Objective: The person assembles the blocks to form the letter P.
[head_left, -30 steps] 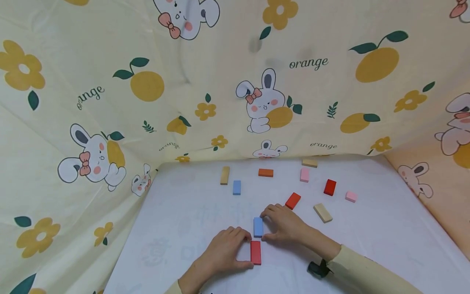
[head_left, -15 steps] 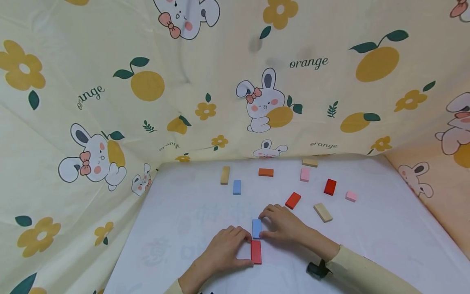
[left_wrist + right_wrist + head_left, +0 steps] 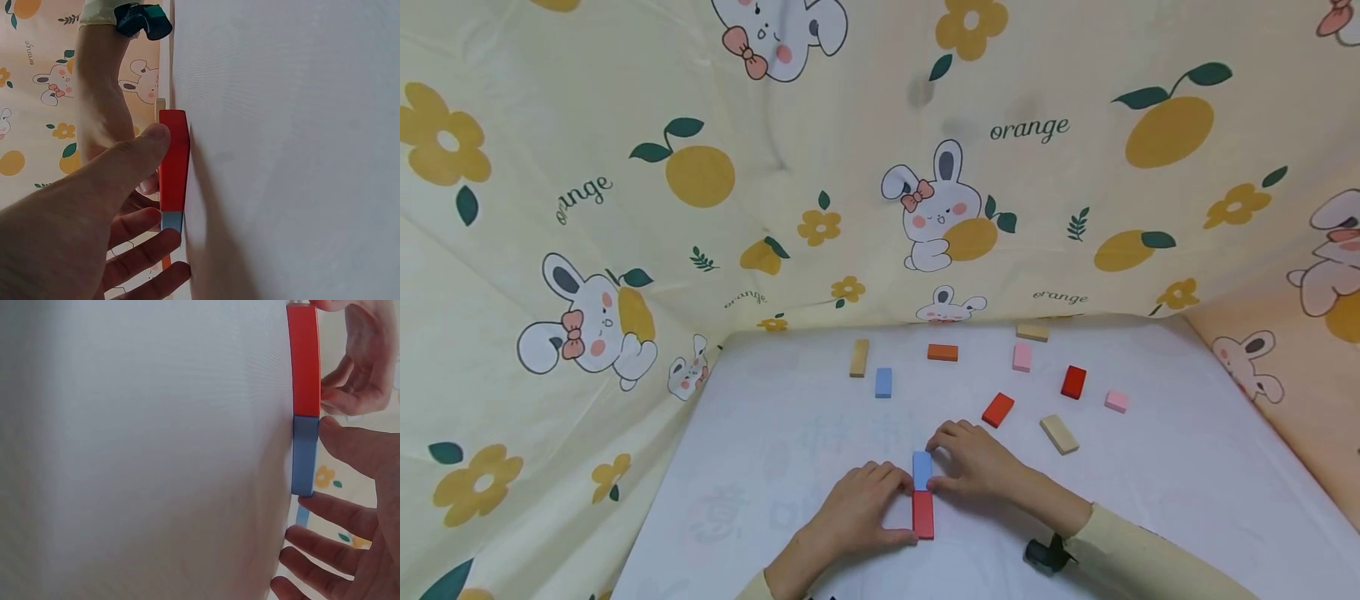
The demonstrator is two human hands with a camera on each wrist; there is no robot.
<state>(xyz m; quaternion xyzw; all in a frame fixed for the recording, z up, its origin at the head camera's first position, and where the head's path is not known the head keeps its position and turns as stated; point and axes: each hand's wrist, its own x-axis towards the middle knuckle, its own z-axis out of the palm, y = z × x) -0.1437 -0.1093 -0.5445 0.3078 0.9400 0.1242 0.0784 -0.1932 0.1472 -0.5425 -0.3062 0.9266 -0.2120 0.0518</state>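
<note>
A red block [image 3: 922,515] and a blue block [image 3: 922,472] lie flat on the white cloth, end to end and touching. My left hand [image 3: 867,510] holds the red block lengthwise, its thumb at the near end and fingertips by the far end. From the right, my right hand [image 3: 973,460] pinches the blue block: in the right wrist view the thumb sits near the seam and the index finger at the far end of the blue block [image 3: 305,456]. The left wrist view shows the left thumb on the red block [image 3: 175,165].
Farther back lie a second blue block [image 3: 883,383], an orange block [image 3: 943,352], two more red blocks [image 3: 998,410], pink blocks [image 3: 1022,357] and several tan blocks [image 3: 1059,435]. A patterned curtain [image 3: 850,167] stands behind the white table [image 3: 737,467].
My right hand has drawn the blue block nearer and slightly left, closing the gap to the red block. The left hand and red block have stayed put.
</note>
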